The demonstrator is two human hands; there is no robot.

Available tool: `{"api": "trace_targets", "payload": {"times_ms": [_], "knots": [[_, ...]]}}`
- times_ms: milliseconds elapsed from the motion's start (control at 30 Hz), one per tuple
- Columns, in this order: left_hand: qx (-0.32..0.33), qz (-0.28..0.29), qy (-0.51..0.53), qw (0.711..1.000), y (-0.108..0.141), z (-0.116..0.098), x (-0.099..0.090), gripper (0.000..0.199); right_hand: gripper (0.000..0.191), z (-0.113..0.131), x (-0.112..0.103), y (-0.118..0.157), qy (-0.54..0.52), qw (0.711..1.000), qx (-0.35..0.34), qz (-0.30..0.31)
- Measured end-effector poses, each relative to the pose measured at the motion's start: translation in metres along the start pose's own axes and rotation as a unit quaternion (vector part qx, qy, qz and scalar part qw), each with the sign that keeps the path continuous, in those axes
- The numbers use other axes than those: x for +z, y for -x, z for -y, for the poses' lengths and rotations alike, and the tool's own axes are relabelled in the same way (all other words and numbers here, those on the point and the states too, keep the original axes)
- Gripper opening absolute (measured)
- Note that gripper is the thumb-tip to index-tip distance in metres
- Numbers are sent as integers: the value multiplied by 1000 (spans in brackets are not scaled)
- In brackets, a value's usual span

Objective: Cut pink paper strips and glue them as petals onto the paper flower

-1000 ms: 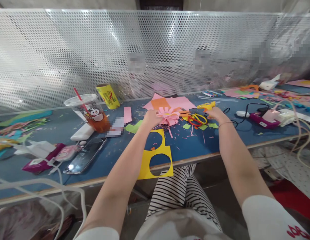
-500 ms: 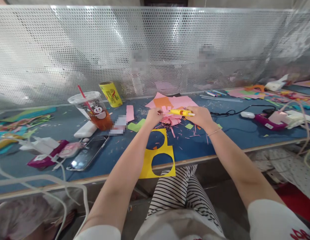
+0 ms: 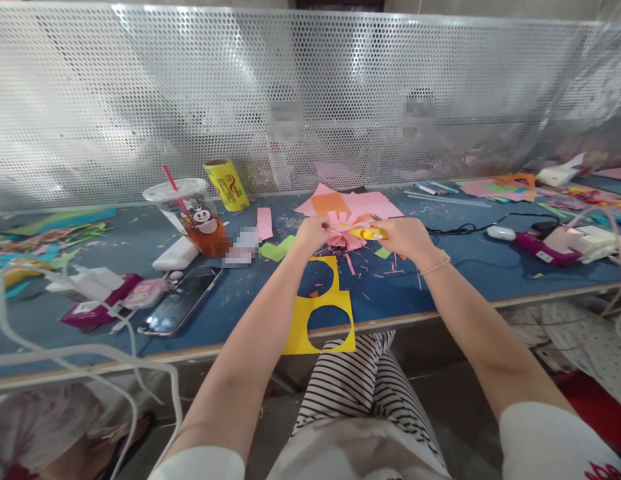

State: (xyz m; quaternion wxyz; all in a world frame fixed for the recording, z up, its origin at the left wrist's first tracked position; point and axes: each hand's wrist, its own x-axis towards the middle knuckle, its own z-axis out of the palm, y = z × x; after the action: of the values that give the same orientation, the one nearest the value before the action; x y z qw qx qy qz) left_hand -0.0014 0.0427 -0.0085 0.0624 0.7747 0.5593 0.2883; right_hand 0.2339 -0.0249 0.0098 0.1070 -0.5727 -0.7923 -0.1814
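My left hand (image 3: pixel 314 233) is closed at the left edge of a pink fringed paper flower (image 3: pixel 346 223), pinching it. In my right hand (image 3: pixel 406 239) is a yellow hot glue gun (image 3: pixel 367 233), the fingers wrapped round it. Its front end points left, over the middle of the flower; the exact tip is hard to make out among the strips. A black cord (image 3: pixel 460 229) runs right from near that hand. Below my left forearm lies a yellow paper sheet (image 3: pixel 315 307) with round holes cut out, overhanging the table edge.
Pink paper sheets (image 3: pixel 377 203) and paper scraps (image 3: pixel 383 253) lie around the hands. To the left stand a drink cup (image 3: pixel 205 227) with a straw and a yellow tube (image 3: pixel 230 187), near a phone (image 3: pixel 183 303). A purple power strip (image 3: pixel 550 250) sits right. A perforated metal screen (image 3: pixel 340 100) rises behind.
The glue gun has turned and shifted slightly, its front end now lower over the flower's middle. The flower's strips look more spread upward. The whole view has shifted a little.
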Motion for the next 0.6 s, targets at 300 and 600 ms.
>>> {"api": "trace_targets", "payload": {"times_ms": [300, 600], "knots": [[36, 9, -3, 999, 0, 2, 6, 20, 34, 18, 4, -1, 13, 1000, -4, 10], [35, 17, -9, 999, 0, 1, 6, 18, 36, 20, 18, -5, 7, 998, 29, 50]]}}
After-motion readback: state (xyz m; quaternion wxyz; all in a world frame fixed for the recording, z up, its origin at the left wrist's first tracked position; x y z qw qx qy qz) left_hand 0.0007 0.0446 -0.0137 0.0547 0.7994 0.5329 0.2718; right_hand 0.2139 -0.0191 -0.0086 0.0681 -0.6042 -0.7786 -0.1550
